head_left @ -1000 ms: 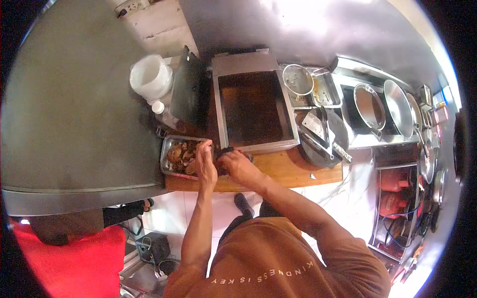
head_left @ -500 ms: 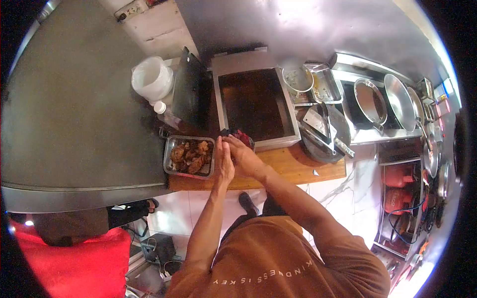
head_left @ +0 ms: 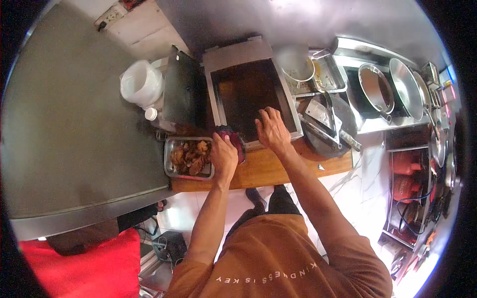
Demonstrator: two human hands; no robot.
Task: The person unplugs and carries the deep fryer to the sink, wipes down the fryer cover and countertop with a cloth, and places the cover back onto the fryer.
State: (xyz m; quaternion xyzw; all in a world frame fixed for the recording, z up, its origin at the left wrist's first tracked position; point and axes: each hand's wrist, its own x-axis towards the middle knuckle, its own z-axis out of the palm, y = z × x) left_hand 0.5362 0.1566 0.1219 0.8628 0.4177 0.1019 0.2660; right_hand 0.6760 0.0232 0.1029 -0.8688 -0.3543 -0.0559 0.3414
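Note:
My left hand (head_left: 224,158) is closed on a dark red and black cloth-like bundle (head_left: 238,147) at the front left corner of the steel deep fryer (head_left: 296,124). Part of the bundle is hidden under the fingers. Just left of that hand sits a metal tray (head_left: 167,171) of browned, fried-looking meat pieces (head_left: 191,158). My right hand (head_left: 274,131) is open, its fingers bent and apart with nothing in them, over the fryer's front edge. Dark liquid (head_left: 248,94) fills the fryer basin.
Right of the fryer, a round dark board (head_left: 318,144) bears a cleaver (head_left: 320,116) and tongs. Behind it are a strainer (head_left: 298,69) and a metal tray (head_left: 330,77). Pans (head_left: 376,89) stand on the stove. A white-capped bottle (head_left: 151,114) and a bag-lined tub (head_left: 141,83) stand left.
My hands were together over the bundle and have parted. The right hand has moved up and right to the fryer's edge; the left stays on the bundle. The camera view has shifted slightly.

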